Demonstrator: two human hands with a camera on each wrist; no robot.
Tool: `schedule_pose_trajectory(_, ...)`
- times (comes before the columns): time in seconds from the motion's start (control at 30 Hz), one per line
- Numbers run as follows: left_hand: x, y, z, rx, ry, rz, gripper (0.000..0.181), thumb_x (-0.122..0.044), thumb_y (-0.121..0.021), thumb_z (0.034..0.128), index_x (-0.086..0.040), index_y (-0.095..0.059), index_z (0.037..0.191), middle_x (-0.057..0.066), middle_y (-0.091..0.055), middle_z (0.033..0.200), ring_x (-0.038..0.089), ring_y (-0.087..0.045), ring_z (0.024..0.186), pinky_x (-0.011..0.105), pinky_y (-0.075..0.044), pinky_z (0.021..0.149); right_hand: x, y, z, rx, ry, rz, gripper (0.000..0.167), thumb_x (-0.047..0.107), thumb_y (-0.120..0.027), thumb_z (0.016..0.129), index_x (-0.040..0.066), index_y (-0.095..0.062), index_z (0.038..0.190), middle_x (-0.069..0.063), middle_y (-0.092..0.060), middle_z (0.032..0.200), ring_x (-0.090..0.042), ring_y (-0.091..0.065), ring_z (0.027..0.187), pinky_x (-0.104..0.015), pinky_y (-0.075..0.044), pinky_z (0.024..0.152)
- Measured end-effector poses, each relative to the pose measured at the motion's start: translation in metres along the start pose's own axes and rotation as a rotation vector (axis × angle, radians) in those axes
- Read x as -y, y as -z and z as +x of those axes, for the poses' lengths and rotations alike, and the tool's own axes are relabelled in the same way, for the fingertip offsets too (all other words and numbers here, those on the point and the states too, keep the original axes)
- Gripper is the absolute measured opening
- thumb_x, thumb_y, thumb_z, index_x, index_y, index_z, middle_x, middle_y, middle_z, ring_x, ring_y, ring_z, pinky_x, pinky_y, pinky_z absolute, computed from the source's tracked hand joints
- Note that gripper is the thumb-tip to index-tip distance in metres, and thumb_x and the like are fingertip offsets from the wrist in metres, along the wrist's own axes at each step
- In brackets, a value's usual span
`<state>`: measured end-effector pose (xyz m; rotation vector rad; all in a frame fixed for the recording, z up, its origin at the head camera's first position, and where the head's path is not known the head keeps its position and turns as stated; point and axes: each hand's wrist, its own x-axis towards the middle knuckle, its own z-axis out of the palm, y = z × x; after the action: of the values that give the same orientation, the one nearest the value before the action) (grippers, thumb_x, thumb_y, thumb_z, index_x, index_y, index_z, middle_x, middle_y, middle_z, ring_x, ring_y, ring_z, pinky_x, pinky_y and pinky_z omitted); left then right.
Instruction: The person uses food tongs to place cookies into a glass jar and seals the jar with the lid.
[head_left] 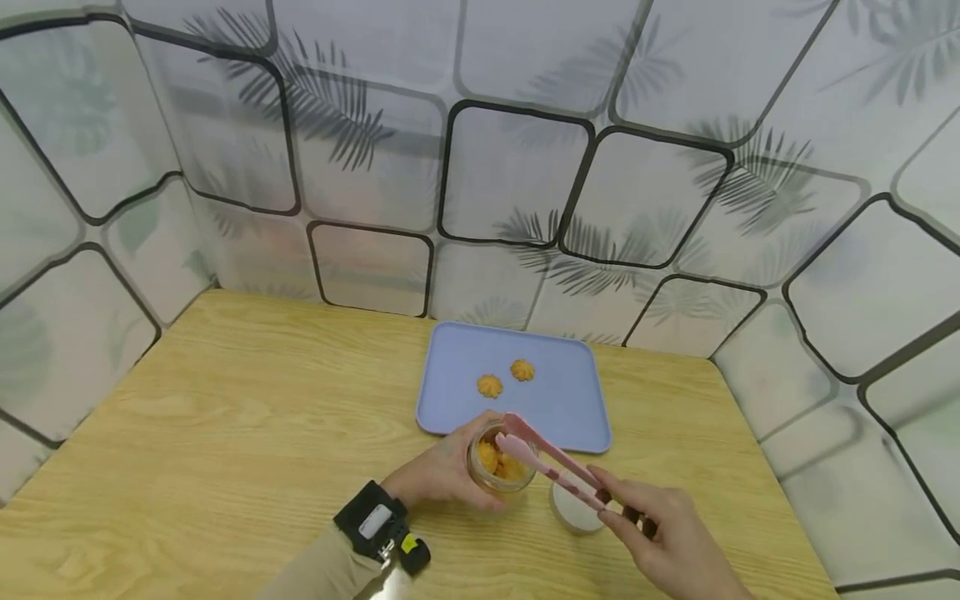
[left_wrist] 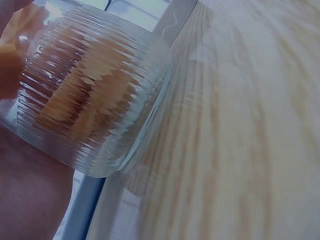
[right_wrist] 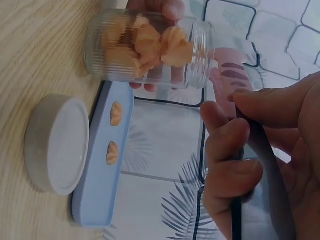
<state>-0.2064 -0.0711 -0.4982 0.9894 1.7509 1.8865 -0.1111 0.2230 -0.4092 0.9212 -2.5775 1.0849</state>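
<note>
My left hand grips a ribbed glass jar from its left side, with several orange-brown cookies inside. In the left wrist view the jar is seen close up, its base at or just above the table. Between thumb and fingers my right hand holds pink tongs, whose tips are at the jar's mouth. Whether the tips touch a cookie cannot be told. Two flower-shaped cookies lie apart on a blue tray behind the jar.
A round white lid lies on the wooden table, just right of the jar and partly beneath the tongs in the head view. Patterned curtain-like sheets stand along the table's back and sides. A wrist camera is strapped to the left wrist.
</note>
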Motion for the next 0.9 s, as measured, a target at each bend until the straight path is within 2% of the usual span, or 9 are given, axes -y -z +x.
schedule_pose_trajectory(0.1, 0.001, 0.0, -0.001, -0.002, -0.009, -0.004, 0.086, -0.001, -0.09, 0.0685, -0.018, -0.046, 0.141, 0.013, -0.057, 0.138, 0.026, -0.053, 0.13, 0.033, -0.038, 0.115, -0.004, 0.001, 0.006, -0.067, -0.036, -0.004, 0.054, -0.01, -0.073, 0.085, 0.001, -0.063, 0.137, -0.004, -0.074, 0.094, 0.005, -0.049, 0.057, -0.012, -0.039, 0.043)
schedule_pose_trajectory(0.23, 0.0, 0.002, -0.002, -0.007, -0.004, -0.018, 0.087, 0.001, -0.09, 0.0677, -0.017, -0.046, 0.141, 0.017, -0.057, 0.138, 0.028, -0.052, 0.131, 0.034, -0.036, 0.117, -0.022, -0.001, 0.027, -0.107, -0.195, -0.048, 0.048, -0.001, -0.071, 0.092, -0.003, -0.06, 0.138, -0.017, -0.075, 0.105, 0.004, -0.049, 0.054, -0.019, -0.038, 0.042)
schedule_pose_trajectory(0.37, -0.001, 0.003, -0.004, -0.012, 0.012, -0.003, 0.088, 0.001, -0.09, 0.0675, -0.019, -0.046, 0.141, 0.012, -0.058, 0.137, 0.025, -0.052, 0.13, 0.032, -0.036, 0.116, -0.055, -0.011, 0.056, -0.035, -0.302, -0.147, 0.046, 0.007, -0.068, 0.096, -0.007, -0.057, 0.139, -0.023, -0.073, 0.109, 0.001, -0.043, 0.055, -0.02, -0.039, 0.046)
schedule_pose_trajectory(0.53, 0.0, 0.001, -0.004, -0.003, 0.001, -0.005, 0.087, -0.001, -0.09, 0.0684, -0.018, -0.045, 0.142, 0.015, -0.057, 0.137, 0.027, -0.052, 0.13, 0.034, -0.037, 0.116, -0.086, -0.03, 0.08, 0.072, -0.368, -0.21, 0.044, 0.009, -0.065, 0.097, -0.008, -0.057, 0.137, -0.011, -0.068, 0.09, -0.006, -0.045, 0.058, -0.021, -0.038, 0.05)
schedule_pose_trajectory(0.63, 0.001, 0.0, -0.004, -0.004, 0.012, 0.002, 0.088, -0.002, -0.09, 0.0679, -0.019, -0.045, 0.142, 0.013, -0.057, 0.137, 0.026, -0.052, 0.131, 0.034, -0.037, 0.116, -0.093, -0.038, 0.09, 0.126, -0.407, -0.209, 0.043, 0.01, -0.064, 0.097, -0.007, -0.058, 0.136, -0.009, -0.065, 0.086, -0.01, -0.045, 0.058, -0.023, -0.035, 0.05)
schedule_pose_trajectory(0.83, -0.001, 0.0, -0.002, -0.002, 0.007, 0.014, 0.089, -0.005, -0.091, 0.0698, -0.018, -0.044, 0.144, 0.01, -0.057, 0.138, 0.024, -0.052, 0.132, 0.033, -0.036, 0.116, -0.094, -0.042, 0.098, 0.16, -0.457, -0.251, 0.05, 0.011, -0.063, 0.096, -0.01, -0.053, 0.14, -0.019, -0.073, 0.101, -0.013, -0.051, 0.059, -0.025, -0.04, 0.05)
schedule_pose_trajectory(0.9, -0.002, 0.0, -0.001, 0.004, 0.011, 0.007, 0.089, -0.005, -0.09, 0.0704, -0.019, -0.043, 0.144, 0.01, -0.057, 0.138, 0.023, -0.051, 0.132, 0.032, -0.035, 0.116, -0.094, -0.042, 0.098, 0.173, -0.456, -0.27, 0.048, 0.011, -0.063, 0.096, -0.01, -0.054, 0.139, -0.021, -0.073, 0.101, -0.013, -0.052, 0.058, -0.025, -0.04, 0.049)
